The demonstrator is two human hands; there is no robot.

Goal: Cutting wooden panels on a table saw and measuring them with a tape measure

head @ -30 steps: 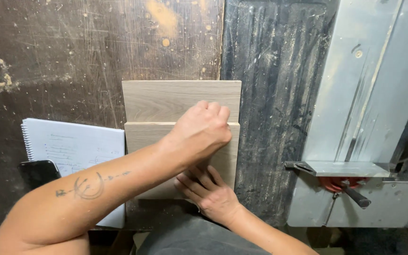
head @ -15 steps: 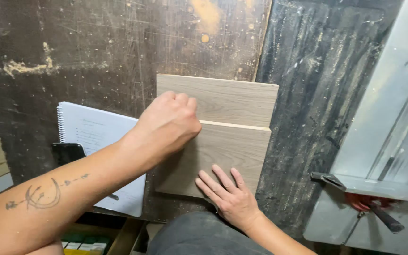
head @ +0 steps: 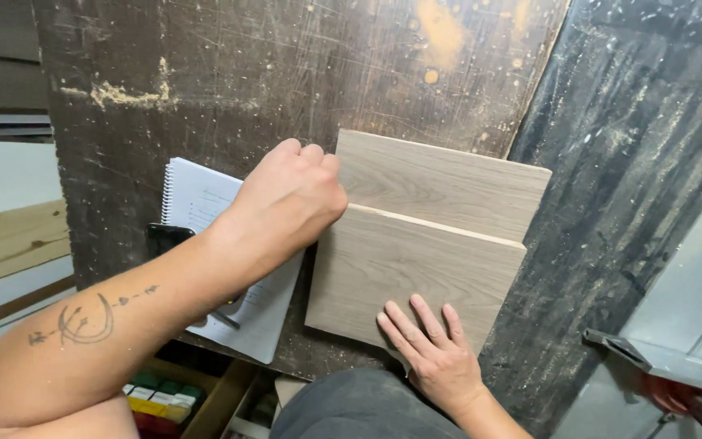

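Two pale wood-grain boards lie overlapped on a dark scratched worktop. The lower board sits on top of the upper board and covers its near part. My left hand, on a tattooed forearm reaching in from the left, is curled into a fist against the boards' left edge at the seam. Nothing shows inside the fist. My right hand lies flat on the lower board's near edge, fingers spread.
A spiral notebook with a pen lies left of the boards, partly under my forearm, beside a black object. A box of coloured items sits below the worktop. A grey metal machine table stands at the right.
My left fist has moved from the right part of the boards across to their left edge. The right hand stays flat on the lower board. The view has shifted.
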